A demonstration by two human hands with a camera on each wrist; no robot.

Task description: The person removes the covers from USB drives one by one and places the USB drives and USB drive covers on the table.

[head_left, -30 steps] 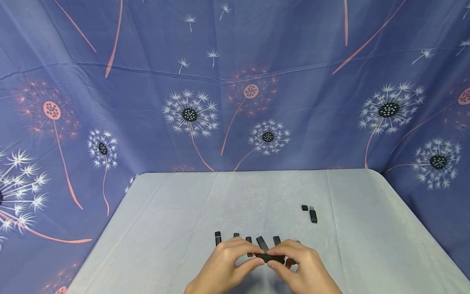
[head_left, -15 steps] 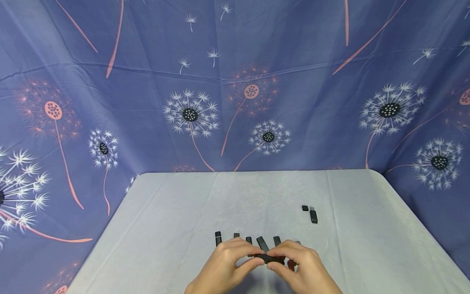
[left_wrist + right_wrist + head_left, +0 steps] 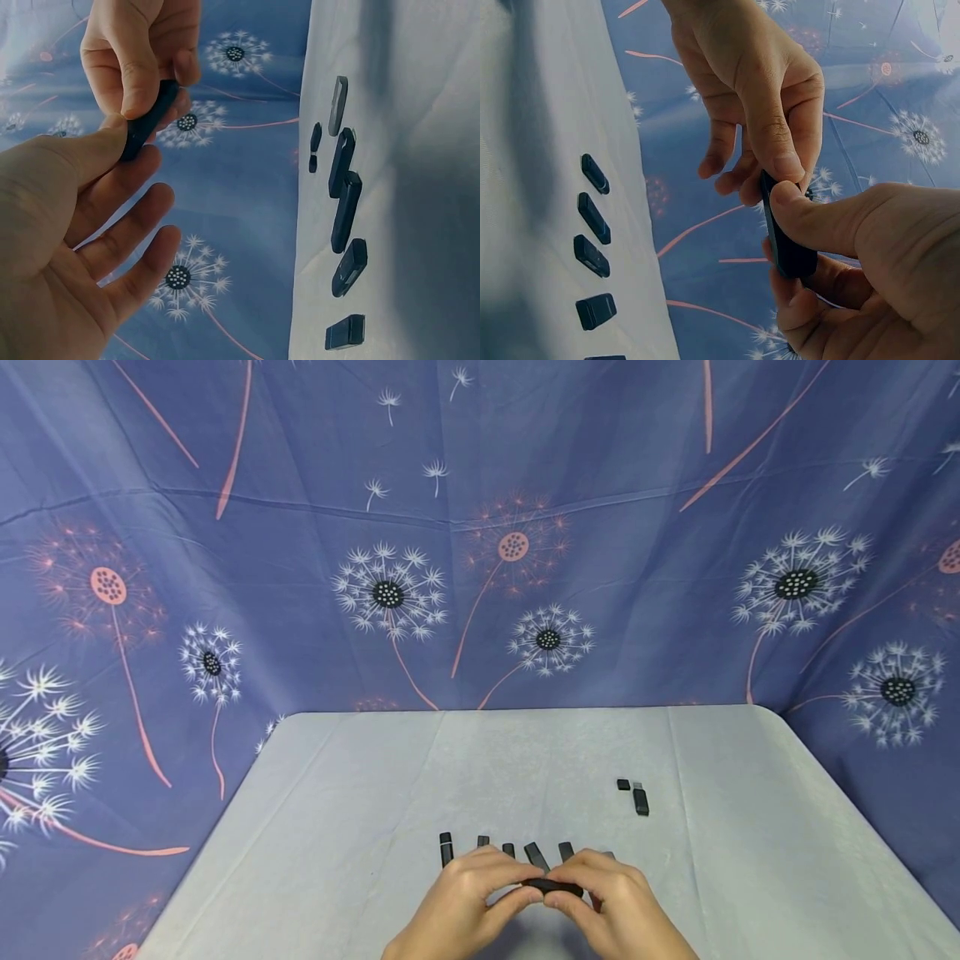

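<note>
A black USB flash drive is held in the air between my two hands, low in the head view. My left hand pinches its left end between thumb and forefinger; in the left wrist view the other fingers of that hand are spread apart. The right end is gripped by thumb and fingers of my right hand. Both thumb tips nearly meet over the drive in the right wrist view. Fingers cover much of it, and no metal plug shows.
Beyond the hands, several dark flash drives lie in a row on the pale tablecloth, partly hidden by the hands. Farther back on the right lies an uncapped black flash drive beside its small cap. A patterned blue curtain rises behind the table.
My fingertips have come slightly closer together on the flash drive, the left hand shifting a little to the right. The drives on the table have not moved.
</note>
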